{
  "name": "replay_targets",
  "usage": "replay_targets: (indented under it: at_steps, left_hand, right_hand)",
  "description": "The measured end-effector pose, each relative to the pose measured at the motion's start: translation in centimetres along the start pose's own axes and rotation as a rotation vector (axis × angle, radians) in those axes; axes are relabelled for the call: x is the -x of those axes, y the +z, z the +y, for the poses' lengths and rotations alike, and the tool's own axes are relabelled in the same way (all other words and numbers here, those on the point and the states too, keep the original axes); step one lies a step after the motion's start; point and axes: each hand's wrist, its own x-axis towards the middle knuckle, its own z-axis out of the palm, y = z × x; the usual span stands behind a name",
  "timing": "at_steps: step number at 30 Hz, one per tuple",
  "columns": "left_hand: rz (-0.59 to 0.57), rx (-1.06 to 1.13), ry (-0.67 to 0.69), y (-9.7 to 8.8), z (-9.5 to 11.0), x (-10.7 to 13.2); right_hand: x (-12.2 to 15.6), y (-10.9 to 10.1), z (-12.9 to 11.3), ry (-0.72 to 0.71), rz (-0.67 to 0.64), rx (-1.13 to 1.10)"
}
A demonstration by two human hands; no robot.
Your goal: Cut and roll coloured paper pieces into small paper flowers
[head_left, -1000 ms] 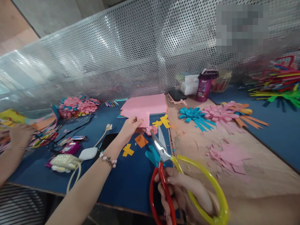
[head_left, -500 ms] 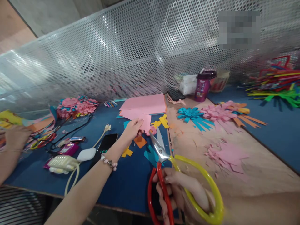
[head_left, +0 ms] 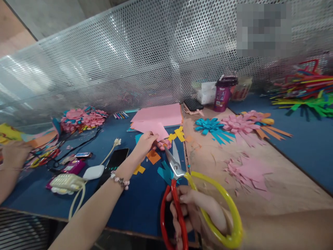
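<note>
My left hand (head_left: 148, 143), a beaded bracelet on its wrist, pinches the edge of a pink paper piece (head_left: 162, 131) near a stack of pink sheets (head_left: 158, 114). Just right of those fingertips lies a small pink paper flower (head_left: 164, 144) with an orange centre. My right hand (head_left: 189, 208) is closed around the scissors (head_left: 177, 170), which have one red and one yellow handle loop. Their blades are partly spread and point away from me, with the tips close to the flower. Orange, yellow and teal paper cutouts (head_left: 165, 172) are scattered around the blades.
Finished paper flowers (head_left: 212, 128) and pink scraps (head_left: 256, 173) lie on the brown board at right. A purple cup (head_left: 223, 93) stands behind. At left are a phone (head_left: 117, 159), a cable, and another person's hand (head_left: 15, 152). A perforated metal screen (head_left: 145, 59) closes the back.
My left hand and the pink piece have shifted slightly up and away, uncovering more of the small flower. The scissors stay in my right hand, while the view has shifted a little.
</note>
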Motion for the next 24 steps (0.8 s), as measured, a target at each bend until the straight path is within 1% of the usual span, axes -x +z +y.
replay_targets:
  at_steps: [4,7,10,14,19,21,24]
  left_hand:
    - [-0.028,0.065,0.011,0.2,0.6,0.4]
    - [-0.015,0.106,0.051,0.2,1.0,0.7]
    - [0.004,0.062,0.14,0.4,1.2,1.1]
    - [0.025,-0.004,0.261,1.0,1.6,2.1]
    - [0.052,-0.007,0.26,1.6,1.9,2.8]
    - [0.079,-0.006,0.255,1.5,1.8,2.7]
    - [0.141,0.017,0.262,1.2,1.5,2.2]
  right_hand:
    - [0.0,-0.1,0.0,0.01,0.006,-0.008]
    - [0.3,0.0,0.0,-0.028,0.013,0.018]
    - [0.9,0.3,0.0,-0.089,0.045,0.067]
    - [1.3,0.6,0.0,-0.099,0.064,0.123]
    - [1.3,0.6,0.0,-0.108,0.031,0.151]
    - [1.4,0.6,0.0,-0.102,0.034,0.147]
    - [1.5,0.5,0.0,-0.13,0.06,0.148]
